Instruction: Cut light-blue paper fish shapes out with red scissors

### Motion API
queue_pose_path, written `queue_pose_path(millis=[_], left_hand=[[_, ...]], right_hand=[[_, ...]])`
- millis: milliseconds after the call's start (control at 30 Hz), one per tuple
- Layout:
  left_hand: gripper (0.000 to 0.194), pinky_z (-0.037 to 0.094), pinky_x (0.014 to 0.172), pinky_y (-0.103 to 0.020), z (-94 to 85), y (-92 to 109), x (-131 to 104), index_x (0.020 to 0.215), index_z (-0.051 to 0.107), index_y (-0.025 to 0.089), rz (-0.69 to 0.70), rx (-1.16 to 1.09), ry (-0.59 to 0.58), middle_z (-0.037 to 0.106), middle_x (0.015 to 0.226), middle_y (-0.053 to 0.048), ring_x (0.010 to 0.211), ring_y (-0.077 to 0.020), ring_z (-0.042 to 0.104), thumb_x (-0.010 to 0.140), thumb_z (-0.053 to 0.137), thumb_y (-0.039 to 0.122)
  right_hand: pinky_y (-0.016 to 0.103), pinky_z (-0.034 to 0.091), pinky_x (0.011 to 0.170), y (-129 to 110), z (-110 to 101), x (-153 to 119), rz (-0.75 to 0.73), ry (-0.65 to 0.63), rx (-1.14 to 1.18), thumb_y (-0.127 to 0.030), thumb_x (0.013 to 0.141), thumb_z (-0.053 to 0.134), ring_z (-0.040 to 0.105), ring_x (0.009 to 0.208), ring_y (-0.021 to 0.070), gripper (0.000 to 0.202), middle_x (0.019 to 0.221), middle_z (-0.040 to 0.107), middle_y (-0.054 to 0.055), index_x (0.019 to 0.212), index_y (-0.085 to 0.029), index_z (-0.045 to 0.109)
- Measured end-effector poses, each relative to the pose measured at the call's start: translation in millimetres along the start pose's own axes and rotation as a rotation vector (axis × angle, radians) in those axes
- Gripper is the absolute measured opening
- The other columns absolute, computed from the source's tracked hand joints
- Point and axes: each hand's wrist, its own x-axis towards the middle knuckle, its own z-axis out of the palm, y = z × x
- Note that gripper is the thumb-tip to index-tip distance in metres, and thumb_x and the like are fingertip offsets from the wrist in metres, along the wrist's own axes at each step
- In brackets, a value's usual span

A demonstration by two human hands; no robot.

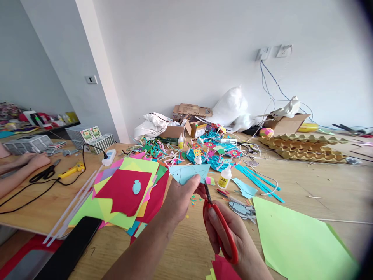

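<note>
My left hand (182, 196) pinches a light blue paper (186, 172) that has a fish drawn on it in dark lines. The fingers of my right hand (230, 225) are through the handles of red scissors (224, 237). The dark blades point up and meet the paper's right part, close to my left fingertips. A cut-out blue fish (136, 187) lies on red paper (125, 190) to the left. Right of the scissors, a grey-blue fish cutout (240, 209) rests on the table beside a white glue bottle (224, 178).
A green sheet (294, 237) covers the right front. A black phone-like slab (72, 249) sits at the left edge. Behind are paper scraps, boxes and egg trays (305, 149). Another person's hands (36, 160) rest at far left near black scissors (45, 173) and a yellow glue gun (71, 170).
</note>
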Motion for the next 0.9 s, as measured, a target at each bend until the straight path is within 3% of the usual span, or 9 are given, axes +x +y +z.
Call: queue_pose_path(millis=[400, 900], left_hand=[[0.018, 0.050, 0.048, -0.022, -1.5, 9, 2, 0.065, 0.059, 0.012, -0.102, 0.007, -0.053, 0.060, 0.056, 0.000, 0.050, -0.0107, 0.057, 0.066, 0.062, 0.030], [0.018, 0.052, 0.051, -0.022, -15.6, 4, 5, 0.069, 0.062, 0.012, -0.127, 0.011, -0.201, 0.063, 0.062, 0.000, 0.053, -0.0102, 0.059, 0.074, 0.063, 0.029]], right_hand=[[0.018, 0.019, 0.035, 1, -8, -2, 0.025, -0.038, -0.058, -0.071, 0.079, 0.045, 0.029, 0.029, 0.0049, 0.052, 0.037, 0.039, -0.009, 0.063, -0.022, 0.042], [0.019, 0.025, 0.037, -2, -13, -5, 0.059, -0.056, -0.163, -0.061, 0.083, 0.044, 0.034, 0.031, 0.0067, 0.043, 0.039, 0.041, -0.009, 0.064, -0.022, 0.042]])
